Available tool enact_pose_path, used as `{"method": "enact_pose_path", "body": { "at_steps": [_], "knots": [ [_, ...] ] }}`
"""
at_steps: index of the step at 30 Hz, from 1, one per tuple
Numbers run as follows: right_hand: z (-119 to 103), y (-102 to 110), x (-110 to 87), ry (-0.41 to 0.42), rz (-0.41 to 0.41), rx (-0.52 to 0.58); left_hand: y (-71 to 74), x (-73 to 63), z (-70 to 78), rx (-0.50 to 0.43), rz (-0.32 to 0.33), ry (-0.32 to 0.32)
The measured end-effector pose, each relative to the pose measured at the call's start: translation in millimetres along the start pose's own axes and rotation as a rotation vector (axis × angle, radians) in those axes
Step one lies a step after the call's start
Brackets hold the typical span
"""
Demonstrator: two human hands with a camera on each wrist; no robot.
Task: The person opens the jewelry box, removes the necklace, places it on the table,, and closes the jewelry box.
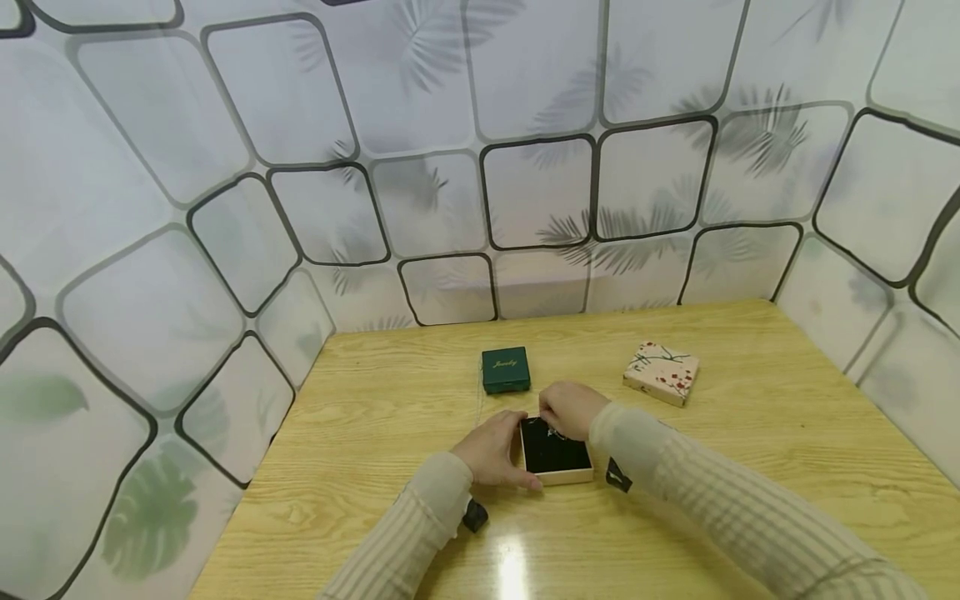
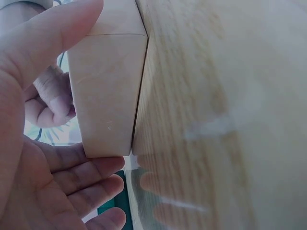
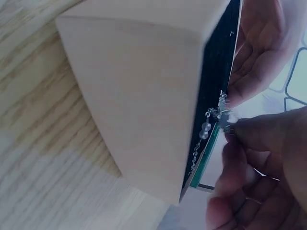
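Note:
A shallow cream cardboard box with a black inner pad lies uncovered on the table. My left hand grips its left side, thumb at the near corner and fingers around the far one. Over the box's far right part, my right hand pinches a silver jewelry chain between thumb and forefinger. Pearl-like beads and a shiny ornament show on the chain in the right wrist view. The rest of it trails down along the black pad, partly hidden behind the box wall.
Beyond the hands stands a small dark green box with gold lettering. To the right lies a square cream piece with a red floral print. The wooden table meets patterned curtains at the back and sides.

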State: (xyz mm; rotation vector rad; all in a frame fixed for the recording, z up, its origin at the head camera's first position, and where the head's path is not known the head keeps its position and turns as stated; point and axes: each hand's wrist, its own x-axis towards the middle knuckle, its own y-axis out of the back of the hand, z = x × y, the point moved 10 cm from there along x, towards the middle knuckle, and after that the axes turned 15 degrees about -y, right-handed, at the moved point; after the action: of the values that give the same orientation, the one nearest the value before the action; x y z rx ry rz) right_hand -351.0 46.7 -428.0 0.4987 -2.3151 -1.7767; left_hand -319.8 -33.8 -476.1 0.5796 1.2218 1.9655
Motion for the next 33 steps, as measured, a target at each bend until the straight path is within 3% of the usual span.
{"method": "enact_pose_path", "body": {
  "at_steps": [13,24,33],
  "knots": [
    [15,5,10.9,-0.111,0.033,0.064,-1.0,0.0,-1.1,-0.003,0.004,-0.005],
    [20,12,8.4,-0.128,0.054,0.090,-0.2,-1.0,-0.3,-0.011,0.011,-0.002],
    [32,11,8.1,-0.147,0.008,0.210,0.6,-1.1,-0.4,-0.039,0.039,-0.007]
  ]
}}
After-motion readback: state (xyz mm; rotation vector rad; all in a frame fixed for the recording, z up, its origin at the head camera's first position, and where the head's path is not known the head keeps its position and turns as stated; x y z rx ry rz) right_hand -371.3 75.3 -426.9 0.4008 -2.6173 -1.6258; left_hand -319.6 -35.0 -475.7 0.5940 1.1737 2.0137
